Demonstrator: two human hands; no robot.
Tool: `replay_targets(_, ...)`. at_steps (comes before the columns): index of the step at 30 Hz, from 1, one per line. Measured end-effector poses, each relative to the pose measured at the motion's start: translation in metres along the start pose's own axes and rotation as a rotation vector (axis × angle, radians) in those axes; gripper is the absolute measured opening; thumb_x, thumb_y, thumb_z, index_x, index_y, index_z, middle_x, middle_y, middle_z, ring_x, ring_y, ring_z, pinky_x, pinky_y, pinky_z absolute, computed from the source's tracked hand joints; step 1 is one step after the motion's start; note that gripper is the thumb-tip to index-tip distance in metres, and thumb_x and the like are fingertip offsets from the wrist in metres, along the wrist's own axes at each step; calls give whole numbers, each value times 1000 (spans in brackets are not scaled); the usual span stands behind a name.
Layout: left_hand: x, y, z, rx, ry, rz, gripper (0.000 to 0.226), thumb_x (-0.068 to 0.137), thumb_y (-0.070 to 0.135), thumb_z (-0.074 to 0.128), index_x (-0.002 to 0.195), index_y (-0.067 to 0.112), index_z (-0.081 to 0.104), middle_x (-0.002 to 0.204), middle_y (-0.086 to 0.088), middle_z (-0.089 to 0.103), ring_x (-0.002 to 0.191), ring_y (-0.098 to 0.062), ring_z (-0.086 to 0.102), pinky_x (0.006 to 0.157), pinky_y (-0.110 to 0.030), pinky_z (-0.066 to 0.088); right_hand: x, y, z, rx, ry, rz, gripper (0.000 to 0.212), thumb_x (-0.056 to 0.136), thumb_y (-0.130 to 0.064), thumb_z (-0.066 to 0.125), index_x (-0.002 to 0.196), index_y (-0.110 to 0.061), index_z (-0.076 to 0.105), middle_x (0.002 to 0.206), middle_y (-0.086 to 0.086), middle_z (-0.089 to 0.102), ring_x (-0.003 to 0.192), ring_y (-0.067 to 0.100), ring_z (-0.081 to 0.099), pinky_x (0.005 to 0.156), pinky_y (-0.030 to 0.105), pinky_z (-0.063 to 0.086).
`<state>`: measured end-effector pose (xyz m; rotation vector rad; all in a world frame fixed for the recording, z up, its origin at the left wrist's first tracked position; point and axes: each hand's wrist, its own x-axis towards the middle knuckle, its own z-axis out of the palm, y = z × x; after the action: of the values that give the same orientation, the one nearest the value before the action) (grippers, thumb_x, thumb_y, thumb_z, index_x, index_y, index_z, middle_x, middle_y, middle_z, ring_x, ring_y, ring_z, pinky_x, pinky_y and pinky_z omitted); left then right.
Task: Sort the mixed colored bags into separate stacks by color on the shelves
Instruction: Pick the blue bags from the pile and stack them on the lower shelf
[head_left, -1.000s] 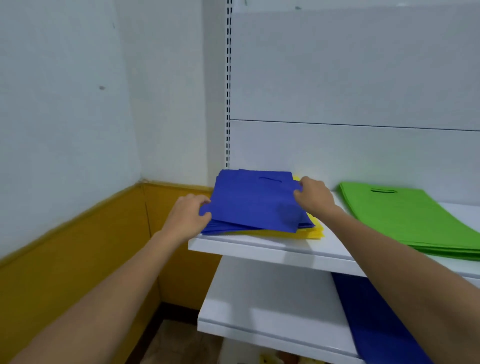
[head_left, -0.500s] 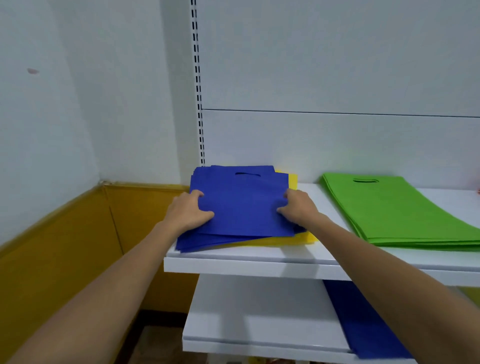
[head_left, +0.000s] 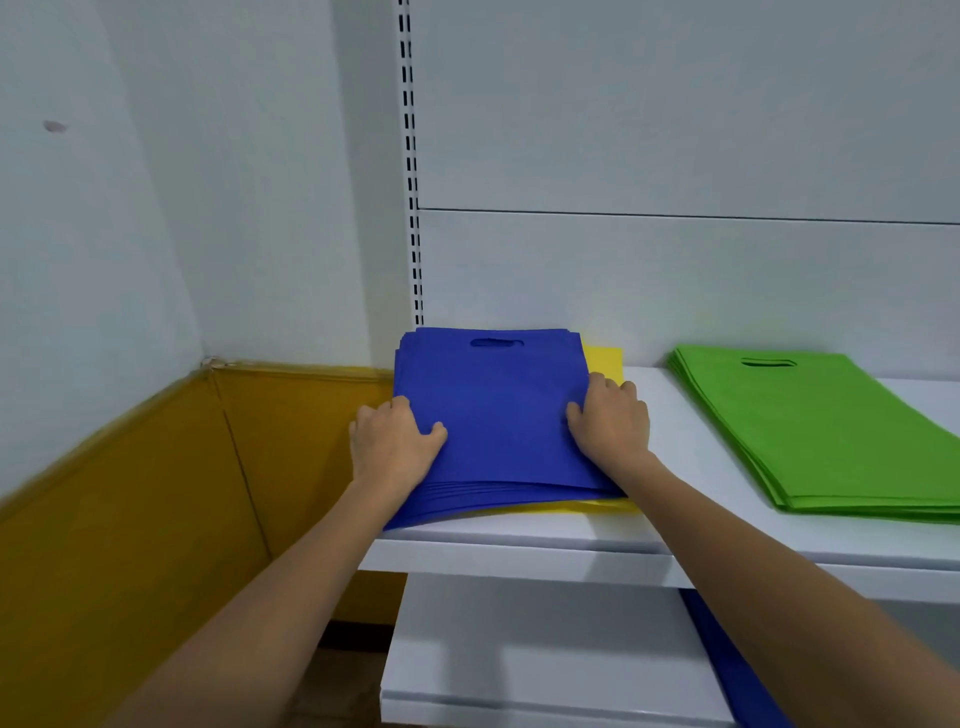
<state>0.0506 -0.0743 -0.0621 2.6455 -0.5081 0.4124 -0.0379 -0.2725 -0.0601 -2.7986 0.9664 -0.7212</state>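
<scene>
- both hands have closed in on the blue stack (head_left: 498, 415) over the last second: the right hand (head_left: 610, 426) has left the back corner for the middle of the right edge, and the left hand (head_left: 395, 441) has come forward along the left edge.
- blue stack: many thin flat bags with a cut-out handle slot at the far end. it lies on the yellow bags (head_left: 605, 358) at the left end of the upper shelf (head_left: 519, 551), its near edges fanned.
- yellow bags: underneath, showing only at the back right corner and along the front.
- left hand: thumb on top, fingers (head_left: 400, 405) curled round the left edge, gripping the stack.
- right hand: the same grip on the right edge.
- green stack (head_left: 810, 426): same shelf, well apart to the right, untouched.
- lower shelf (head_left: 519, 649): a blue bag (head_left: 727, 675) lies partly in view at the right, a likely home for the blue.
- handling, as judged: light, limp and apt to slide layer over layer. take the full thickness at both side edges and keep it level, leaving the yellow behind.
</scene>
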Motion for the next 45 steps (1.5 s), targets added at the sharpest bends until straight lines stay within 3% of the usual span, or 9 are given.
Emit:
replay_targets(9,-2,2,3,115,-5,75,46,99,41,30,132,12,42,121,-9,57,110,-26,50,91,-34,41,-2,0,-2,-51,49,-38,19,94,-18,43,102,-2,51,99,16,60,97,32,50,73,35,35)
replay_targets(13,-2,1,1,164,4,127,44,100,38,24,129,11,43,112,-8,62,103,-25,54,86,-33,43,-4,-2,-2,-34,70,-46,16,91,-9,41,103,-2,49,98,17,58,94,33,50,67,32,30)
replay_targets(18,-5,0,-1,133,35,166,40,102,31,21,129,11,44,106,-9,63,96,-24,55,76,-31,41,-2,-2,1,-79,74,-29,16,91,-12,40,103,-3,46,97,15,60,98,32,47,69,33,29)
replay_targets(23,-1,1,1,48,-54,116,36,100,21,33,134,11,38,116,-12,59,105,-27,52,86,-34,43,-5,-1,-1,-35,71,-51,3,91,-11,40,91,-8,41,95,16,60,94,32,48,66,32,30)
replay_targets(27,15,0,-8,-128,-189,12,39,93,17,52,129,7,43,127,-14,53,116,-30,49,93,-35,42,-4,-2,-1,-6,63,-49,16,91,-9,41,102,-1,49,100,17,59,99,32,48,67,32,31)
replay_targets(30,24,-1,-20,-277,-226,-96,54,82,16,69,129,6,46,132,-13,50,122,-28,47,94,-30,40,-4,-2,-1,32,53,-19,17,90,-11,42,101,0,49,99,17,60,99,33,49,67,31,31)
replay_targets(36,24,1,-17,-481,-95,-283,62,69,15,81,123,7,52,134,-16,40,120,-28,45,95,-31,42,-3,-1,-1,85,48,57,23,90,-17,44,105,0,47,105,18,57,98,34,51,72,34,34)
replay_targets(41,27,0,-16,-589,45,-325,55,79,18,73,126,4,49,134,-17,43,114,-28,50,79,-26,40,-4,-3,0,66,32,180,27,91,-21,42,108,0,46,107,14,56,96,33,58,67,30,34)
replay_targets(45,30,-2,-20,-601,-7,-334,56,81,17,71,129,5,44,129,-15,51,115,-29,51,78,-29,41,-3,1,-2,69,5,128,18,92,-20,43,92,-3,49,97,13,56,90,32,57,66,30,34)
